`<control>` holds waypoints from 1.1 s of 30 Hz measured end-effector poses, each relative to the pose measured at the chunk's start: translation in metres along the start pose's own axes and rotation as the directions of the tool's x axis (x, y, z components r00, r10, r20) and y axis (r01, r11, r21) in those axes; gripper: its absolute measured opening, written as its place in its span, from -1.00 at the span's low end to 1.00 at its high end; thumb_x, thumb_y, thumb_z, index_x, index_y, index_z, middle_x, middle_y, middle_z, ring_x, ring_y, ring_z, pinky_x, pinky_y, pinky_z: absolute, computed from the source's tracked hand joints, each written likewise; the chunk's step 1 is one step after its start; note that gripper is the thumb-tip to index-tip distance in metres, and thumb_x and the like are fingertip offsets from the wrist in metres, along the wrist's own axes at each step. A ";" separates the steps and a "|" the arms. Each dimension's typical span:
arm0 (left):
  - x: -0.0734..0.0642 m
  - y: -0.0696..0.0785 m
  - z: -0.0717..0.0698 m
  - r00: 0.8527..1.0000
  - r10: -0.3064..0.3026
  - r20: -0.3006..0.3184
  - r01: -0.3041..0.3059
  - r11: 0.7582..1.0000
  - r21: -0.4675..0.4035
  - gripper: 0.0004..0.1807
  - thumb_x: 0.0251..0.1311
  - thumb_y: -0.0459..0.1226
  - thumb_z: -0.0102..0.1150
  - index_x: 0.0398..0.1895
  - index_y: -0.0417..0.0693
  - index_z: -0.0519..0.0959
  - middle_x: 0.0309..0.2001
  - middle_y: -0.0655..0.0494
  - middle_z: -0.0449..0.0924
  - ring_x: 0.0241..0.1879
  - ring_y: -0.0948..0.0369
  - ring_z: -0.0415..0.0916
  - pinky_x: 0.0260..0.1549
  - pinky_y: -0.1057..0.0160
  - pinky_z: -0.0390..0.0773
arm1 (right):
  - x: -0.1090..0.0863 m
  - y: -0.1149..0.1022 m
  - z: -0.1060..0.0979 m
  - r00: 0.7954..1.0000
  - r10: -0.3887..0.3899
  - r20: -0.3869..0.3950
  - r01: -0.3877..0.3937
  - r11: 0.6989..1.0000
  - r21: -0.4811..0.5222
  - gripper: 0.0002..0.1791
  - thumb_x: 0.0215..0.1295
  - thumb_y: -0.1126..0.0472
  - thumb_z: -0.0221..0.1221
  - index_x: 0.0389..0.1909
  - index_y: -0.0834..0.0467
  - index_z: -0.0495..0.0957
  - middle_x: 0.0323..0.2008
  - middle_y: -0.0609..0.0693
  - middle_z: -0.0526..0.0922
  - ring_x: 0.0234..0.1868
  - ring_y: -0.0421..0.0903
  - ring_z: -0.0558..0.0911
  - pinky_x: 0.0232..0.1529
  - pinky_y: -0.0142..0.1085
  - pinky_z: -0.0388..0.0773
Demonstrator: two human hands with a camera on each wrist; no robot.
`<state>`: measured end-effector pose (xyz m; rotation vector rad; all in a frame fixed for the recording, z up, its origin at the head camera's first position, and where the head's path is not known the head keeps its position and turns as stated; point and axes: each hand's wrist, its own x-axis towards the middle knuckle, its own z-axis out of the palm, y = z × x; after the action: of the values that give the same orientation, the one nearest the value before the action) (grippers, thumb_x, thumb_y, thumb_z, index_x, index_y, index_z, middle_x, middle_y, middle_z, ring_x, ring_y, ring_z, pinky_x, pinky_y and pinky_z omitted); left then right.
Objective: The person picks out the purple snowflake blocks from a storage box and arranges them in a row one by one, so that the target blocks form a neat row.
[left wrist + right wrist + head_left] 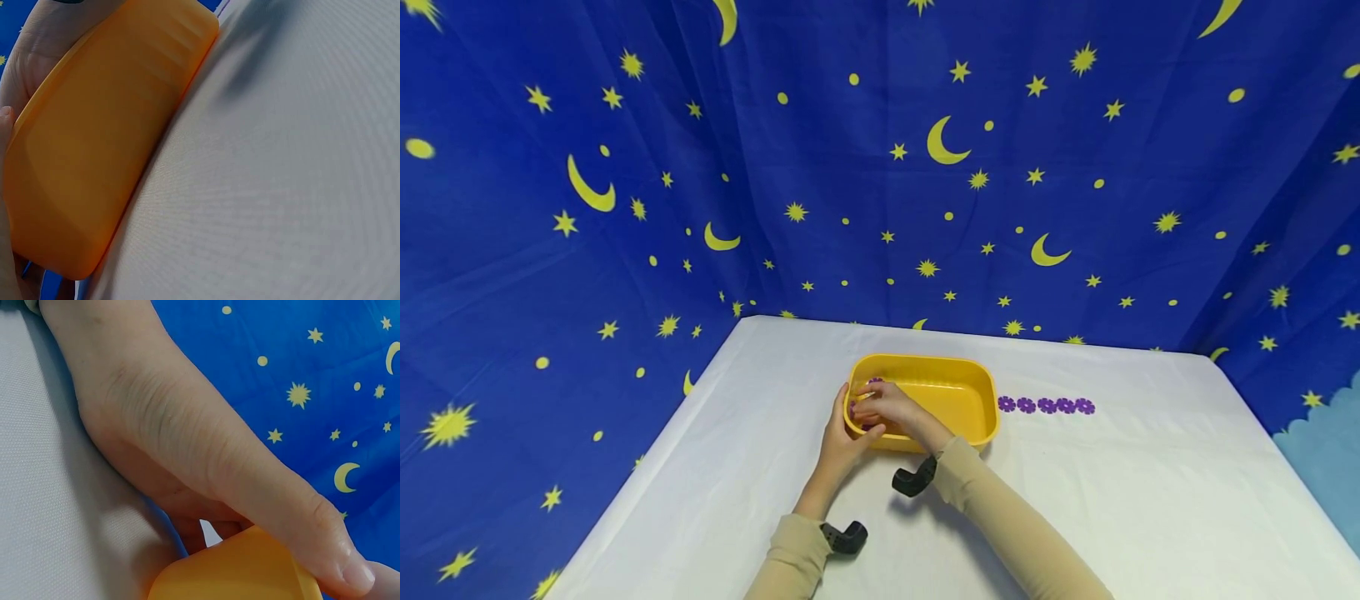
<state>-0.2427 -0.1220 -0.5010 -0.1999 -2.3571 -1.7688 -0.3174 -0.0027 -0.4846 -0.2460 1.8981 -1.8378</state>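
My left hand (842, 442) grips the left end of a yellow plastic bin (958, 396), thumb over the near rim and fingers along the outer side. The right wrist view shows this left hand (187, 444) with its thumb at the bin's rim (237, 569). Reaching over the near side, my right hand (891, 404) has its fingers down in the left end of the bin. A few purple flower-shaped discs (876, 381) show around those fingers. I cannot tell whether the fingertips pinch one. From the left wrist, the bin's outer side (106, 137) fills the left part.
Several purple flower-shaped discs (1047, 406) lie in a straight row on the white table (1150, 483), starting right beside the bin's right end. A blue curtain (865, 175) with yellow moons and stars stands behind the table and at both sides.
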 end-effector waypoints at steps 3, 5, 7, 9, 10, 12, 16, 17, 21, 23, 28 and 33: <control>0.004 -0.018 0.004 0.999 0.031 -0.022 -0.030 0.999 0.020 0.05 0.01 -0.11 0.39 0.48 -0.15 -0.02 0.38 -0.34 0.19 0.32 -0.19 0.26 0.33 -0.20 0.24 | -0.001 0.000 0.000 1.000 0.000 0.027 0.000 1.000 0.004 -0.54 0.22 0.44 0.15 0.13 0.48 0.34 -0.45 -0.04 0.66 -0.49 -0.27 0.62 -0.31 -0.44 0.68; 0.007 -0.031 0.007 0.997 0.062 -0.043 -0.060 0.997 0.045 0.05 0.00 -0.02 0.37 0.49 -0.09 -0.01 0.36 -0.33 0.23 0.29 -0.18 0.31 0.30 -0.17 0.31 | -0.001 0.000 0.000 0.999 0.001 0.036 -0.001 1.000 0.002 -0.52 0.19 0.45 0.17 0.14 0.47 0.33 -0.47 -0.06 0.65 -0.48 -0.27 0.62 -0.34 -0.48 0.66; 0.007 -0.036 0.009 0.996 0.077 -0.055 -0.075 0.996 0.041 0.06 0.00 0.03 0.36 0.49 -0.07 -0.01 0.35 -0.34 0.24 0.27 -0.19 0.32 0.27 -0.19 0.33 | -0.001 0.001 0.000 0.999 0.000 0.038 0.001 1.000 -0.007 -0.50 0.16 0.47 0.18 0.15 0.47 0.33 -0.45 -0.02 0.67 -0.48 -0.27 0.62 -0.35 -0.49 0.65; 0.007 -0.037 0.008 0.997 0.063 -0.047 -0.062 0.998 0.026 0.06 0.00 0.02 0.36 0.49 -0.05 -0.02 0.36 -0.32 0.23 0.27 -0.19 0.32 0.28 -0.19 0.32 | -0.002 0.001 0.000 0.999 -0.011 0.039 0.012 1.000 -0.029 -0.49 0.14 0.48 0.18 0.14 0.46 0.34 -0.43 0.01 0.68 -0.48 -0.26 0.61 -0.35 -0.49 0.64; 0.007 -0.037 0.008 0.998 0.050 -0.042 -0.049 0.999 0.022 0.06 0.00 0.01 0.37 0.49 -0.04 -0.02 0.37 -0.31 0.22 0.29 -0.17 0.31 0.30 -0.18 0.30 | -0.002 0.001 0.000 0.999 -0.012 0.038 0.014 0.999 -0.038 -0.49 0.14 0.47 0.19 0.14 0.46 0.34 -0.45 0.01 0.67 -0.49 -0.27 0.60 -0.36 -0.50 0.63; 0.008 -0.036 0.007 0.999 0.023 -0.024 -0.023 1.000 0.008 0.07 0.00 -0.04 0.39 0.50 -0.04 -0.04 0.39 -0.28 0.20 0.32 -0.15 0.28 0.33 -0.19 0.26 | -0.002 0.001 0.000 0.999 -0.020 0.040 0.022 0.999 -0.049 -0.50 0.14 0.46 0.18 0.13 0.46 0.34 -0.49 -0.02 0.65 -0.51 -0.27 0.59 -0.39 -0.52 0.61; 0.010 -0.035 0.006 1.000 -0.006 -0.004 0.006 1.000 0.009 0.05 0.01 -0.20 0.39 0.49 -0.13 -0.05 0.35 -0.30 0.26 0.26 -0.13 0.36 0.32 -0.15 0.29 | -0.001 0.002 0.000 0.998 -0.022 0.050 0.023 1.000 -0.021 -0.53 0.19 0.42 0.17 0.11 0.46 0.31 -0.58 -0.10 0.60 -0.55 -0.30 0.59 -0.43 -0.54 0.61; 0.010 -0.035 0.006 1.000 -0.003 -0.001 0.003 1.000 0.010 0.05 0.00 -0.23 0.40 0.49 -0.16 -0.06 0.33 -0.32 0.29 0.23 -0.14 0.38 0.30 -0.16 0.32 | -0.001 0.002 0.000 0.999 -0.019 0.051 0.019 1.000 -0.005 -0.54 0.20 0.42 0.17 0.10 0.46 0.31 -0.59 -0.10 0.60 -0.55 -0.29 0.59 -0.43 -0.53 0.61; 0.010 -0.035 0.007 1.000 0.005 -0.001 -0.005 1.000 0.005 0.06 0.00 -0.24 0.40 0.49 -0.17 -0.06 0.33 -0.34 0.28 0.24 -0.17 0.37 0.29 -0.17 0.32 | -0.001 0.002 0.000 0.999 -0.021 0.039 0.021 1.000 -0.010 -0.54 0.18 0.43 0.19 0.09 0.45 0.32 -0.55 -0.09 0.60 -0.53 -0.28 0.60 -0.41 -0.51 0.63; 0.010 -0.035 0.007 1.000 0.011 -0.006 -0.011 1.000 0.010 0.06 0.00 -0.19 0.40 0.50 -0.11 -0.06 0.35 -0.31 0.26 0.28 -0.15 0.33 0.31 -0.15 0.32 | -0.002 0.002 0.000 0.999 -0.024 0.023 0.025 0.999 -0.035 -0.54 0.16 0.44 0.20 0.08 0.45 0.35 -0.52 -0.07 0.61 -0.52 -0.26 0.61 -0.38 -0.48 0.66; 0.009 -0.034 0.007 1.000 0.014 -0.014 -0.015 1.000 -0.006 0.06 0.00 -0.10 0.40 0.50 -0.07 -0.04 0.37 -0.28 0.25 0.31 -0.14 0.31 0.33 -0.14 0.30 | -0.004 0.000 -0.002 0.999 -0.042 -0.028 0.039 0.994 -0.100 -0.60 0.13 0.47 0.22 0.02 0.46 0.44 -0.49 -0.03 0.58 -0.53 -0.25 0.57 -0.37 -0.47 0.66; 0.008 -0.036 0.007 1.000 0.018 -0.012 -0.018 1.000 -0.013 0.06 0.01 -0.09 0.40 0.50 -0.06 -0.05 0.36 -0.28 0.25 0.31 -0.13 0.31 0.31 -0.12 0.33 | -0.006 -0.002 -0.002 0.993 -0.063 -0.102 0.050 0.990 -0.131 -0.63 0.09 0.45 0.24 -0.03 0.42 0.52 -0.49 -0.04 0.58 -0.52 -0.24 0.54 -0.41 -0.47 0.63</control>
<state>-0.2591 -0.1254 -0.5347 -0.2112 -2.3286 -1.7734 -0.3134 0.0017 -0.4818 -0.2524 2.1054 -1.7999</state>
